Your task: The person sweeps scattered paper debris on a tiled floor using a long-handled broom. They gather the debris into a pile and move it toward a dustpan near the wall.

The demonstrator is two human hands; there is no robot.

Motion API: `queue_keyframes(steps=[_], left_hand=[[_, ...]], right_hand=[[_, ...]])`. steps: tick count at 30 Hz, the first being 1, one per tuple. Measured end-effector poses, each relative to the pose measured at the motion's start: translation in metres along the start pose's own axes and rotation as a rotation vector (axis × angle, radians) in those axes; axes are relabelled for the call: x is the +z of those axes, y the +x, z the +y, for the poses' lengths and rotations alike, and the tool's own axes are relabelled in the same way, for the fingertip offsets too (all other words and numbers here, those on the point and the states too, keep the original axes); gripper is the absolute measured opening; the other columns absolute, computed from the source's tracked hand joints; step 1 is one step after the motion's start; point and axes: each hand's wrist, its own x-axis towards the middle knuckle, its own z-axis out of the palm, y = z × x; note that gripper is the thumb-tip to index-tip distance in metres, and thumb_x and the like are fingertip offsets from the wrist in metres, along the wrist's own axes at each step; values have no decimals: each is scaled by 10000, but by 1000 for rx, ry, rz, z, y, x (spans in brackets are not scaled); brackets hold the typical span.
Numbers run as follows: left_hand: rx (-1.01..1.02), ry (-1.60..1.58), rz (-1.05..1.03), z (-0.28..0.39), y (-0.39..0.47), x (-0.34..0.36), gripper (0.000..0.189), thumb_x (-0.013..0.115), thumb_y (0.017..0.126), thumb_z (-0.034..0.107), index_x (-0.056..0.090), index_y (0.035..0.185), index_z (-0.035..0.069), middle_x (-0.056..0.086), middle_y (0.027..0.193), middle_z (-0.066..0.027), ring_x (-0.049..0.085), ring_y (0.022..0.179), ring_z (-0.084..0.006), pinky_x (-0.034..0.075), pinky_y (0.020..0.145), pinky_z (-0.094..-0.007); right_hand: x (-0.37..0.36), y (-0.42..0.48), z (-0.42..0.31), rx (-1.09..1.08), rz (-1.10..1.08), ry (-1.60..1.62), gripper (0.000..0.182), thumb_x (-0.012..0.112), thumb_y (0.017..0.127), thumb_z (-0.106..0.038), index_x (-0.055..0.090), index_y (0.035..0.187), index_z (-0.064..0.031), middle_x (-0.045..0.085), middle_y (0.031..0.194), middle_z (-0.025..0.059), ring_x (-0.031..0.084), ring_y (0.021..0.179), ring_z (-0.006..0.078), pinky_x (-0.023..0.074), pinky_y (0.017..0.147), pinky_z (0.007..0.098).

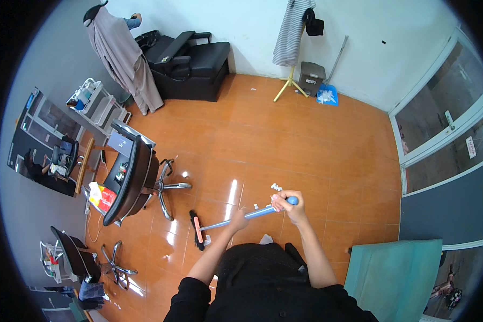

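Observation:
A broom with a light blue handle (261, 213) slants across in front of my body. My right hand (293, 207) grips it near the rounded top end, with something small and pink at the fingers. Lower down the handle, my left hand (239, 220) is closed around it. The broom head (197, 230), pink with black bristles, rests on the orange tiled floor (265, 141) to my left. A white scrap (207, 240) lies against the bristles. More crumpled white scraps (276, 187) are on the tiles just beyond my right hand.
A black salon chair (133, 181) on a chrome base holds a tissue pack; another chair (76, 253) stands nearer. A person (120, 60) is by a black shampoo lounger (189, 64). A blue dustpan (327, 95) with white scraps leans beside a grey bin (312, 76). A green panel (390, 277) is at right.

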Motion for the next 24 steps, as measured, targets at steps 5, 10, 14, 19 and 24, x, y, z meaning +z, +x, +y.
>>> queue_keyframes(steps=[5, 10, 14, 19, 24], left_hand=[[127, 3, -116, 53, 34, 11, 329, 519, 697, -22, 693, 951, 95, 638, 867, -224, 620, 846, -366, 484, 747, -410], [357, -94, -187, 143, 69, 23, 285, 514, 687, -29, 682, 899, 61, 645, 850, -206, 621, 835, -351, 485, 721, -396], [385, 32, -215, 208, 84, 29, 206, 526, 699, -5, 672, 834, 48, 646, 805, -194, 630, 782, -335, 488, 677, -384], [458, -21, -141, 216, 100, 55, 120, 566, 716, 73, 672, 770, 59, 644, 740, -180, 636, 713, -341, 491, 642, -409], [377, 151, -126, 255, 74, 54, 107, 577, 716, 70, 665, 777, 66, 641, 752, -192, 624, 740, -367, 489, 659, -439]], right_hand=[[-7, -6, -62, -54, 106, -50, 383, 557, 847, 11, 372, 517, -48, 419, 493, 30, 430, 460, 112, 378, 465, 264], [-4, -31, -129, -170, 291, -297, 387, 558, 848, 13, 353, 525, -47, 413, 485, 22, 394, 440, 91, 327, 438, 243], [-22, -44, -136, -310, 325, -454, 378, 572, 837, 11, 369, 521, -31, 421, 478, 23, 393, 440, 82, 296, 431, 242], [-48, -65, -153, -400, 206, -460, 374, 588, 825, -5, 383, 513, -35, 437, 483, 33, 402, 432, 102, 288, 432, 248], [-90, -79, -164, -629, 210, 58, 277, 586, 819, -5, 442, 586, -49, 442, 531, 35, 417, 428, 126, 324, 445, 272]])
